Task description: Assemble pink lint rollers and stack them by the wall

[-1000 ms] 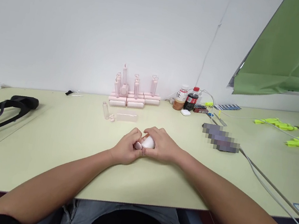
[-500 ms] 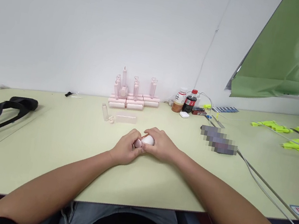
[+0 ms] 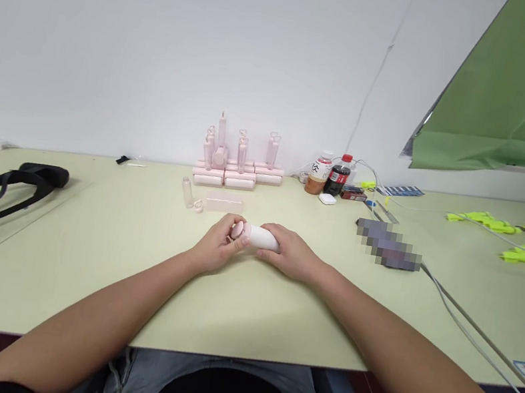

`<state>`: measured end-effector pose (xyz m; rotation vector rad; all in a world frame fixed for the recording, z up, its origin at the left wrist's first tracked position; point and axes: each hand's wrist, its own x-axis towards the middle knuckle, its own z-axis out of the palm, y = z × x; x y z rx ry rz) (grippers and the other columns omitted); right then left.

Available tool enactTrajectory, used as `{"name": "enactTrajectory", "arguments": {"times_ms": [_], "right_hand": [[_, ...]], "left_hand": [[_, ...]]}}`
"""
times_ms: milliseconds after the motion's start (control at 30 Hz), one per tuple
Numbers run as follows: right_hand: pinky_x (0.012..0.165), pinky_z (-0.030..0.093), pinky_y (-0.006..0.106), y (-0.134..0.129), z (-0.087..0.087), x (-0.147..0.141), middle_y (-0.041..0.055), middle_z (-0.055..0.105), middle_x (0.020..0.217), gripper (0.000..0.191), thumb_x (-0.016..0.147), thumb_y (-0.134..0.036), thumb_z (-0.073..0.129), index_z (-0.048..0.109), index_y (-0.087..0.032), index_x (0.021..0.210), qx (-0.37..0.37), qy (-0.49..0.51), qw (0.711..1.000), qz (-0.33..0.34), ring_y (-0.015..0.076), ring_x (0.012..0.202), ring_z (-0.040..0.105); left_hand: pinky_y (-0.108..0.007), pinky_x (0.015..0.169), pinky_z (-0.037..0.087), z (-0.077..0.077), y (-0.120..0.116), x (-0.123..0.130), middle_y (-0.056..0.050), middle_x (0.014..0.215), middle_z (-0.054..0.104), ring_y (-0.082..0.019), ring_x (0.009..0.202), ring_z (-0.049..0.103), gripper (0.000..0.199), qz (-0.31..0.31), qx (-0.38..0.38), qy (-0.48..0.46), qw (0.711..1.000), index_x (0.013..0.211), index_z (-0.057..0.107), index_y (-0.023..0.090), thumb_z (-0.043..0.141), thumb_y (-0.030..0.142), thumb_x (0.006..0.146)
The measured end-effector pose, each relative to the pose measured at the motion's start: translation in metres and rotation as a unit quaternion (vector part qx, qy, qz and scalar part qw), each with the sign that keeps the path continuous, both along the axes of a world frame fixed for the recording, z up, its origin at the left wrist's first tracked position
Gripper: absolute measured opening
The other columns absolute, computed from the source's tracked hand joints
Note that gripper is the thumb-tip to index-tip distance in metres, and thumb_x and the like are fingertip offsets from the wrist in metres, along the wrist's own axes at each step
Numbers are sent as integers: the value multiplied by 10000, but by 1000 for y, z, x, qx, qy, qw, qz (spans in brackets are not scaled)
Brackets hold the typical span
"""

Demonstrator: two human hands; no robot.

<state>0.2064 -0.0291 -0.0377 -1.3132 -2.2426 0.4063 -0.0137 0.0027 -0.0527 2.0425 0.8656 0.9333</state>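
Between my hands lies a white roll with a pink end [image 3: 261, 238], which looks like a lint roller, held sideways just above the table. My left hand [image 3: 219, 244] grips the pink end, its thumb pressed along the near side and its fingers behind. My right hand [image 3: 290, 253] wraps around the roll's right end, covering it. Beyond my hands lie a clear pink tube [image 3: 187, 192], a small pink loop-ended piece [image 3: 198, 206] and a clear pink rectangular cover [image 3: 224, 202].
Several white-and-pink rolls [image 3: 239, 181] lie against the wall, with clear pink loop-topped tubes [image 3: 242, 154] standing on them. To their right are two bottles [image 3: 318, 174], a white case [image 3: 328, 199] and a blurred flat item [image 3: 386, 244] with cables. A black strapped frame [image 3: 30, 186] lies left.
My hands have moved apart along the roll, exposing more of its white length. The roll now lies more level, pink end left. The camera view has shifted slightly.
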Motion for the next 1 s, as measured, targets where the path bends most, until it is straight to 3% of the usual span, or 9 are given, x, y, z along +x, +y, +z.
{"name": "enactTrajectory", "arguments": {"times_ms": [167, 433, 833, 1000], "right_hand": [[704, 407, 299, -3, 1, -7, 56, 645, 947, 303, 827, -411, 654, 590, -196, 1031, -5, -6, 999, -31, 209, 836, 585], [706, 399, 300, -4, 0, -5, 53, 649, 956, 313, 817, -407, 657, 595, -202, 1045, -12, -11, 999, -49, 210, 845, 586], [713, 414, 304, -2, -2, -4, 44, 671, 1001, 366, 800, -415, 664, 592, -209, 1094, -43, 57, 996, -54, 203, 847, 593], [646, 420, 282, 0, -5, -2, 26, 671, 920, 356, 780, -441, 665, 608, -213, 1047, -84, 110, 987, -77, 192, 776, 592]], "left_hand": [[-272, 614, 394, 5, 0, -1, 25, 781, 539, -139, 673, 499, 432, 48, -9, 49, 998, 1060, 509, 207, 577, 566, 830], [-273, 605, 403, 3, 0, 0, 26, 751, 555, -147, 660, 527, 409, 39, -29, 45, 998, 1063, 499, 209, 537, 561, 857], [-306, 693, 466, 1, 3, 0, -39, 943, 607, -172, 763, 575, 490, 53, -26, 42, 997, 1222, 496, 184, 544, 509, 859], [-293, 646, 457, 3, 11, -4, -31, 980, 599, -123, 633, 534, 513, 85, -24, 29, 996, 1249, 476, 195, 542, 518, 856]]}}
